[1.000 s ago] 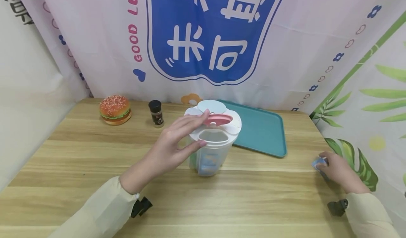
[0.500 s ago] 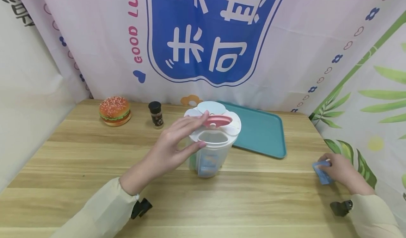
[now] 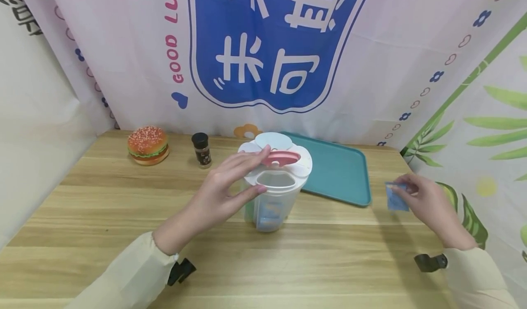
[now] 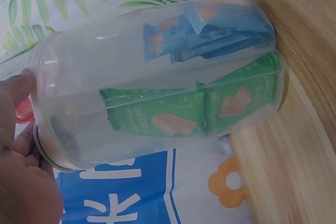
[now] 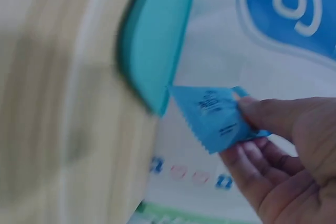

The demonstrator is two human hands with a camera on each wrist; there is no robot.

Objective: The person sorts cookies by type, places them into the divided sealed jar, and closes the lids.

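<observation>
A clear storage container [image 3: 276, 201] with a white lid [image 3: 304, 165] stands upright on the table. One pink flap [image 3: 284, 158] on the lid is raised over an uncovered opening. My left hand [image 3: 222, 185] holds the lid, thumb at the front rim and fingers by the pink flap. Through the wall, the left wrist view shows blue snack packets [image 4: 226, 30] and green snack packets [image 4: 178, 111] in separate compartments. Off to the right, my right hand [image 3: 424, 199] pinches a small blue snack packet [image 5: 210, 116] between thumb and fingers, above the table.
Behind the container lies a teal tray [image 3: 339, 174], between it and the right hand. A toy hamburger [image 3: 148, 145] and a black-capped seasoning bottle [image 3: 201, 151] stand at the back left. A printed cloth [image 3: 358, 80] hangs along the wooden table's [image 3: 123, 217] back edge.
My right hand has lifted the blue snack packet off the table at the right and moved it left and toward the tray. My left hand stays on the lid.
</observation>
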